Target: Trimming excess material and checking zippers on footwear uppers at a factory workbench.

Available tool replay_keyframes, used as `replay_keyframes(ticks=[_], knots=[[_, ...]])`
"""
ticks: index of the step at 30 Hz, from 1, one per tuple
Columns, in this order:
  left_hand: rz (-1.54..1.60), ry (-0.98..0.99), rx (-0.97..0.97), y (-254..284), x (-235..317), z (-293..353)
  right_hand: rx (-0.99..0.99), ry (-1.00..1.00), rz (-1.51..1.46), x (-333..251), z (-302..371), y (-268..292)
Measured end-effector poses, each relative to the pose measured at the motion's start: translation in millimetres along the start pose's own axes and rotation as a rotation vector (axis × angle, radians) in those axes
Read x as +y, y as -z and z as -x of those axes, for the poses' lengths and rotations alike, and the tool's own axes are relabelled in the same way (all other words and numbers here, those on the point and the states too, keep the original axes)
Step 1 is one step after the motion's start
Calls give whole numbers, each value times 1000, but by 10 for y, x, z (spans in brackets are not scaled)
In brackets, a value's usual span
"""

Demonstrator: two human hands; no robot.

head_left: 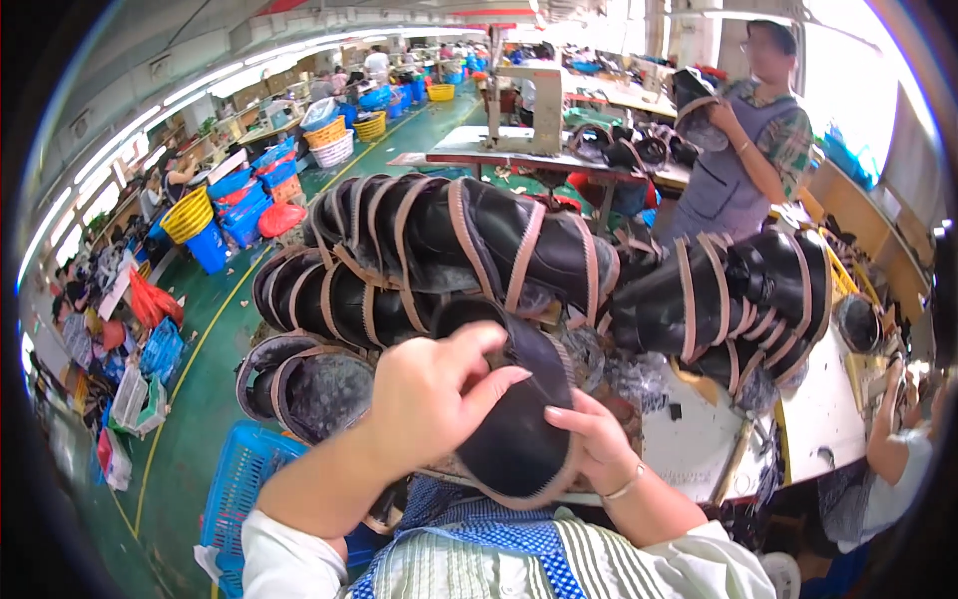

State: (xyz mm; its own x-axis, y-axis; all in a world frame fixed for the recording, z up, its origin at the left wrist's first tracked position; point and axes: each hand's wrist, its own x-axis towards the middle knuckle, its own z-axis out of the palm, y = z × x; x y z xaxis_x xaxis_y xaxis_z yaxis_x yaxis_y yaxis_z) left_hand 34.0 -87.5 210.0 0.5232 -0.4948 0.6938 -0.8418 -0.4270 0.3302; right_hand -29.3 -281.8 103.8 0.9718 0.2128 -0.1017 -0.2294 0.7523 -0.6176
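**Black shoe upper held low in the frame, between two bare hands**

The black shoe upper (514,444) is just below the middle of the frame, in front of the person's chest. The right hand (599,439) has its thumb on the upper's right edge, apparently clamped on it with the fingers underneath. The left hand (429,389) is slightly blurred at the collar, thumb stretched out, forefinger bent; I can't tell whether those fingers close on anything.

I'd judge the upper light and bendy, rather slick on its glossy face; the pale toothed border should give the surest hold. Room looks tight toward the upper middle, where stacked uppers (479,235) rise close by, and a second stack (718,295) crowds the right. Bench (689,434) shows at lower right; a blue basket (225,499) stands lower left, beside green floor (205,399).
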Motion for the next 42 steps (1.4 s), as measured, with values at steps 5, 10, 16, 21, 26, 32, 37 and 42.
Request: replay_keyframes(ticks=[5, 10, 16, 21, 26, 32, 37, 42], knots=[[9, 559, 7, 339, -1056, -928, -25, 45, 18, -223, 293, 159], [291, 29, -469, -163, -515, -808, -26, -124, 216, -359, 277, 327], [568, -6, -1183, -499, -213, -214, -381, -199, 494, -361, 175, 20], [1010, 711, -879, -444, -541, 107, -349, 1, 339, -504, 195, 325], [1520, 1167, -582, -352, -611, 433, -57, 248, 1215, -311, 59, 161], [1269, 841, -605, -334, -948, 908, 17, 252, 968, 198, -125, 529], [1440, 974, -571, -112, -878, 978, 93, 387, 1320, 134, 34, 451], [987, 829, -712, -155, -930, 945, 196, 334, 1024, 217, 94, 763]])
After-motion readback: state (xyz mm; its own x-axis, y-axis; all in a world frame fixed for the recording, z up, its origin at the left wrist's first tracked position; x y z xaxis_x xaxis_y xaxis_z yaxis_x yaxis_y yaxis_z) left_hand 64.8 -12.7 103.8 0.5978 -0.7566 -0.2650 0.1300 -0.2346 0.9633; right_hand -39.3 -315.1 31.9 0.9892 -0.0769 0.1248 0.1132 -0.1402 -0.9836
